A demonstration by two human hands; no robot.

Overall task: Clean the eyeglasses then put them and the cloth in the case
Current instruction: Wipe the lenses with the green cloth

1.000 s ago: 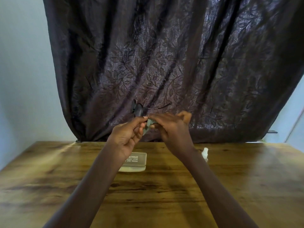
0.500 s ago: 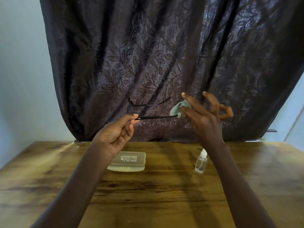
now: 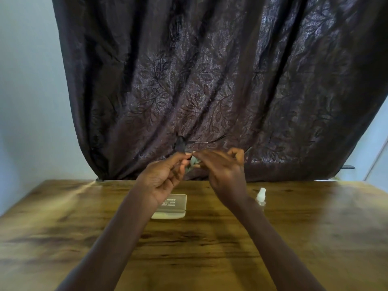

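I hold dark-framed eyeglasses [image 3: 182,144] up in the air above the table, with one temple arm sticking out to the right. My left hand [image 3: 162,179] pinches the frame near the hinge. My right hand [image 3: 224,171] pinches a small pale green cloth [image 3: 192,164] against the frame right beside the left fingers. Most of the cloth is hidden between the hands. The pale eyeglass case [image 3: 175,206] lies on the wooden table [image 3: 315,227] below my left hand, partly covered by my wrist.
A small clear spray bottle [image 3: 261,196] stands on the table to the right of my right wrist. A dark patterned curtain [image 3: 210,80] hangs behind the table's far edge, with pale wall on both sides.
My right hand with the cloth came back left from the end of the temple arm to the frame next to my left fingers. Both hands dropped a little.
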